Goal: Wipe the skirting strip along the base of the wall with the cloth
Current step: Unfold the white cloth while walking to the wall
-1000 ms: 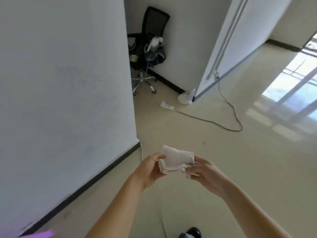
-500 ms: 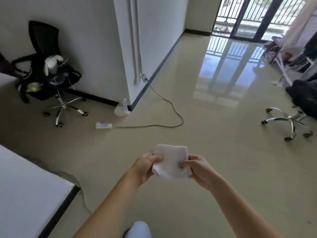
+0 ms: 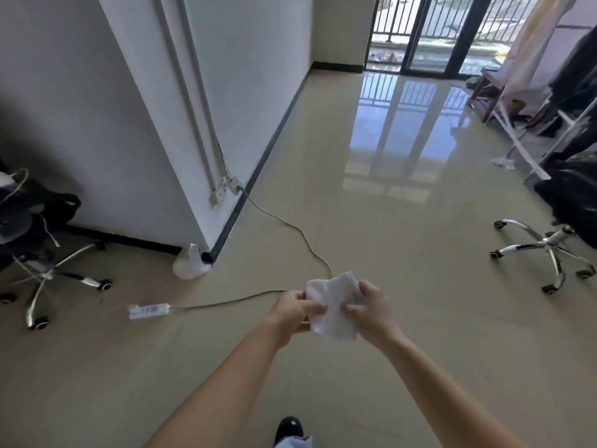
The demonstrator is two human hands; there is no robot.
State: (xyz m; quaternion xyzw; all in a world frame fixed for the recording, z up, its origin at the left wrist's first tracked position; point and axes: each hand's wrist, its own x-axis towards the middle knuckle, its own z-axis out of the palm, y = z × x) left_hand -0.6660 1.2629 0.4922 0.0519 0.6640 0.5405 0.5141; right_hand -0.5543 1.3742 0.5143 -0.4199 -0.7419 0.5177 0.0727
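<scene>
Left hand point(image 3: 292, 310) and right hand point(image 3: 371, 313) fingers pinch the cloth point(image 3: 332, 315) between them, apparently folded.

Bright window glare on floor point(image 3: 397, 130)

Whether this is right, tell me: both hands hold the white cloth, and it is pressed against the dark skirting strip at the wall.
Not right. In the head view the left hand and right hand do hold the white cloth, but it is not pressed against the dark skirting strip. It is held in the air over the floor, well apart from the strip.
</scene>
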